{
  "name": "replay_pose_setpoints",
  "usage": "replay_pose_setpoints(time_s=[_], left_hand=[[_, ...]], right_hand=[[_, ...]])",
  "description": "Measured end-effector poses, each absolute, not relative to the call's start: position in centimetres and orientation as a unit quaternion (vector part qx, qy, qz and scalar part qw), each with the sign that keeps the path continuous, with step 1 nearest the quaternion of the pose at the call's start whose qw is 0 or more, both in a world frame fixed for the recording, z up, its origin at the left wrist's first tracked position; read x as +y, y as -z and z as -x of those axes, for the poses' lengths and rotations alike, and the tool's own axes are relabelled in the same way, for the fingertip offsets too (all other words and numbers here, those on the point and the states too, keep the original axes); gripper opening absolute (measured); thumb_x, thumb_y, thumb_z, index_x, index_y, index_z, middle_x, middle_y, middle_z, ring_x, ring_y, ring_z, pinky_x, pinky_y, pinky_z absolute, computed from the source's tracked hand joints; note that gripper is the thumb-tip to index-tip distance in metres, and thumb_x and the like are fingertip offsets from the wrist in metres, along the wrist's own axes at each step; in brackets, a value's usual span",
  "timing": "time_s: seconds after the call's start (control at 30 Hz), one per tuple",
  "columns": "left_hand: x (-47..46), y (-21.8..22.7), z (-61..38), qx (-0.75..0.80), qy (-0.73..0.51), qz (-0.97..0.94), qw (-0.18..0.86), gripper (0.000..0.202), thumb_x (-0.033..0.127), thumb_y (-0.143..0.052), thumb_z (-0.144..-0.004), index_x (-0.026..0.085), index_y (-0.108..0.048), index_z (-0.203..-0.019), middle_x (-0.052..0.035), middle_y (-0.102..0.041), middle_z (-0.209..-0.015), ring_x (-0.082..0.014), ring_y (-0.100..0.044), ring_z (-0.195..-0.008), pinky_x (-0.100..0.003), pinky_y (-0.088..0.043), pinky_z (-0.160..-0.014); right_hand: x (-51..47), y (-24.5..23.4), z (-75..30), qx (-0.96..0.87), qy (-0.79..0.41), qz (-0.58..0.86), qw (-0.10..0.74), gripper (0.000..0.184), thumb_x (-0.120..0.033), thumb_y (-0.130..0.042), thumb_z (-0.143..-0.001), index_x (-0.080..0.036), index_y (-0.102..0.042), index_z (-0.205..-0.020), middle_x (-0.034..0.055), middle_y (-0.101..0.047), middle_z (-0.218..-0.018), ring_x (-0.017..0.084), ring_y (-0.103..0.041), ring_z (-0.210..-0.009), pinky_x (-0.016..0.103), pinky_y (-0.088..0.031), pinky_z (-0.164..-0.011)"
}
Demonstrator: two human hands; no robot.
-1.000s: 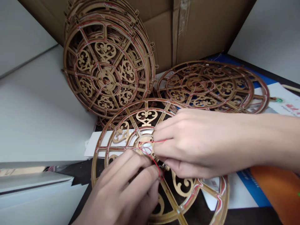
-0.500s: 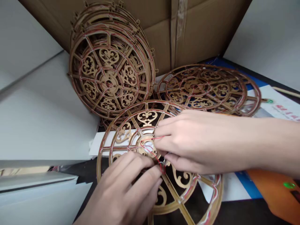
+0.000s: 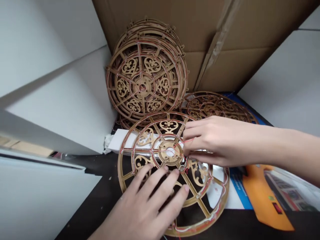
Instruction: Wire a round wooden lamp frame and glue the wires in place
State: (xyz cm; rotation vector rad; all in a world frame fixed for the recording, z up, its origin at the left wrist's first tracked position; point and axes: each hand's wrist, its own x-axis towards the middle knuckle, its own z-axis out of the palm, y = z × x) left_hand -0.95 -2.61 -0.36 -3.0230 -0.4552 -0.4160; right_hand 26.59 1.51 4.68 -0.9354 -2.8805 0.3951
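A round gold openwork frame [image 3: 122, 173] with scroll ornaments lies in front of me, red and white wires running along its rings and spokes. My left hand [image 3: 152, 200] rests over its near left part, fingers spread, holding nothing. At the right of the hub [image 3: 164, 150], my right hand [image 3: 207, 141] has its fingers pinched together on a thin red wire [image 3: 189, 141]. A bit of something shiny shows below those fingers, too hidden to name. A small tangle of red and white wire [image 3: 185, 168] sits on the spoke just below the hub.
A stack of similar round frames [image 3: 147, 80] leans against a cardboard sheet [image 3: 195, 26] at the back. More frames [image 3: 217, 103] lie behind my right wrist. An orange tool with a red switch [image 3: 262, 196] lies at right, on printed paper. White panels [image 3: 62, 100] stand at left.
My left hand has let go of the red wire near the hub and spread its fingers over the frame. My right hand stays pinched beside the hub. The view has shifted and tilted.
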Motion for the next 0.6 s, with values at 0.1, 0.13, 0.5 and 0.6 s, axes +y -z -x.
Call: replay_pose_setpoints(time_s=[0.1,0.13,0.5,0.6], left_hand=[[-2.7,1.0,1.0,-0.140,0.178,0.973,0.035,0.034,0.020,-0.046,-0.101,0.020,-0.062,-0.132,-0.0058,-0.061,-0.138,-0.0276,-0.052,-0.125,-0.051,-0.028,-0.115],[-2.6,1.1,1.0,-0.134,0.188,0.972,0.038,0.034,0.019,-0.046,-0.101,0.019,-0.063,-0.130,-0.0055,-0.062,-0.137,-0.0272,-0.052,-0.125,-0.051,-0.027,-0.116],[-2.2,2.3,1.4,-0.113,0.205,0.972,0.018,0.039,0.019,-0.032,-0.107,0.022,-0.063,-0.131,0.0021,-0.065,-0.133,-0.0216,-0.051,-0.128,-0.049,-0.017,-0.124],[-2.2,2.6,1.5,-0.121,0.208,0.971,0.002,0.040,0.017,-0.031,-0.107,0.023,-0.062,-0.131,0.0029,-0.065,-0.132,-0.0209,-0.050,-0.129,-0.050,-0.016,-0.124]], right_hand=[[1.2,-5.2,-26.6,-0.932,-0.154,0.324,0.047,0.014,-0.013,-0.055,-0.092,-0.016,-0.067,-0.098,0.0059,-0.064,-0.089,0.020,-0.053,-0.089,0.035,-0.042,-0.077],[1.0,-5.3,-26.5,-0.928,-0.164,0.330,0.054,0.015,-0.014,-0.055,-0.093,-0.016,-0.067,-0.102,0.0065,-0.064,-0.092,0.020,-0.053,-0.091,0.035,-0.042,-0.079],[1.3,-4.6,-25.0,-0.927,-0.214,0.301,0.060,0.016,-0.016,-0.052,-0.096,-0.016,-0.066,-0.088,0.0028,-0.060,-0.080,0.018,-0.049,-0.082,0.033,-0.037,-0.079],[1.8,-4.9,-24.4,-0.930,-0.219,0.292,0.030,0.015,-0.014,-0.054,-0.094,-0.016,-0.065,-0.085,0.0019,-0.059,-0.078,0.018,-0.048,-0.079,0.033,-0.036,-0.077]])
